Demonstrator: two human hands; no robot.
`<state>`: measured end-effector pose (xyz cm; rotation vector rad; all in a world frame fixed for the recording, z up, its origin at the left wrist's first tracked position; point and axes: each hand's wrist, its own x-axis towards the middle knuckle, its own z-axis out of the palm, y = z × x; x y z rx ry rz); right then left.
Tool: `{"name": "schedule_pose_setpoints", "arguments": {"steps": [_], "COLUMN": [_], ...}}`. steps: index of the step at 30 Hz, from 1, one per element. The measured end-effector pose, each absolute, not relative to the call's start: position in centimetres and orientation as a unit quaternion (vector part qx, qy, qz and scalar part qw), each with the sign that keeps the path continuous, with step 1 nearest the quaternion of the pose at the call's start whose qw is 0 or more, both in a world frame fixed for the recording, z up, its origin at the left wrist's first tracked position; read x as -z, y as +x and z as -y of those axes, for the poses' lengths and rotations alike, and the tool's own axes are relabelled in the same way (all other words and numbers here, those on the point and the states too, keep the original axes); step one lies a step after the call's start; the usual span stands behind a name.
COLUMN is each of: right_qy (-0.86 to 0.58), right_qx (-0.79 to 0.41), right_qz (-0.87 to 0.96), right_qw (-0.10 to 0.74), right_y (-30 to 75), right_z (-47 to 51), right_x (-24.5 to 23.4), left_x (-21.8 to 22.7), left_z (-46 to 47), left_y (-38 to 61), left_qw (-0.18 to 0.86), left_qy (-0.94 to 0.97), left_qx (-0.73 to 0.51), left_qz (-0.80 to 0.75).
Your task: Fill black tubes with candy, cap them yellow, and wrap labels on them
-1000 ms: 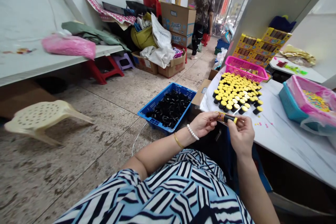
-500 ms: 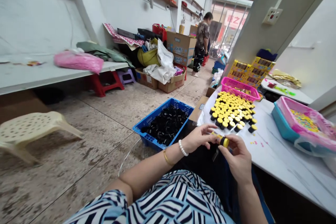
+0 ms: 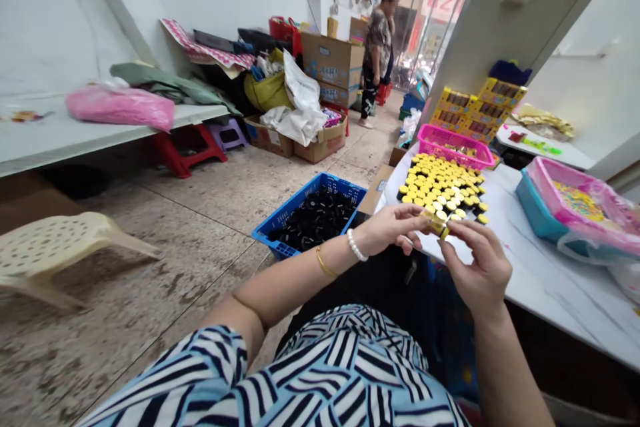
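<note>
Between my two hands, above the near edge of the table, is a small yellow-and-black cylinder [image 3: 438, 225]. My left hand [image 3: 397, 227] pinches its left end, with the other fingers loosely curled. My right hand [image 3: 477, 259] grips its right end between thumb and fingertips. Fingers cover part of the piece, so its exact kind does not show. Just beyond my hands, many short black cylinders with yellow tops [image 3: 434, 177] stand close together on the white table [image 3: 543, 280].
Left of my knees, a blue crate [image 3: 260, 230] holds many black pieces. A pink basket [image 3: 425, 140] and stacked yellow boxes [image 3: 493, 117] stand behind the cylinders. Tubs [image 3: 537, 207] with colourful bits sit at right. A cream stool [image 3: 65, 240] stands at left; a person [image 3: 379, 47] stands farther back.
Both hands, still on the yellow-and-black cylinder, have moved up and slightly right in the view. The camera view has shifted, and the person in the back has raised a hand toward the head.
</note>
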<state>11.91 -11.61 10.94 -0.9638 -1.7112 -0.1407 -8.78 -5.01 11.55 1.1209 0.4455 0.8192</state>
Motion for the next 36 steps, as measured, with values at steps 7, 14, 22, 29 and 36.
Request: {"name": "schedule_pose_setpoints", "arguments": {"steps": [7, 14, 22, 29, 36], "right_qy": [-0.451, -0.482, -0.52, -0.555, -0.547], "right_qx": [-0.003, -0.205, -0.237, -0.377, -0.353], "right_qz": [0.712, 0.678, 0.608, 0.508, 0.521], "right_qw": [0.539, 0.516, 0.551, 0.541, 0.552], "right_y": [11.8, 12.3, 12.2, 12.4, 12.7], "right_z": [11.2, 10.5, 9.3, 8.2, 8.7], "right_x": [-9.7, -7.0, -6.1, -5.2, -4.3], "left_x": [-11.1, -8.0, -7.4, -6.2, -4.6], "left_z": [4.2, 3.1, 2.9, 1.3, 1.1], "left_y": [-7.8, -8.7, -6.4, -6.1, -6.6], "left_qw": [0.722, 0.787, 0.739, 0.769, 0.772], "left_qy": [0.53, 0.478, 0.509, 0.454, 0.445], "left_qx": [-0.389, -0.288, -0.352, -0.359, -0.361], "left_qz": [-0.217, -0.264, -0.265, -0.27, -0.275]}}
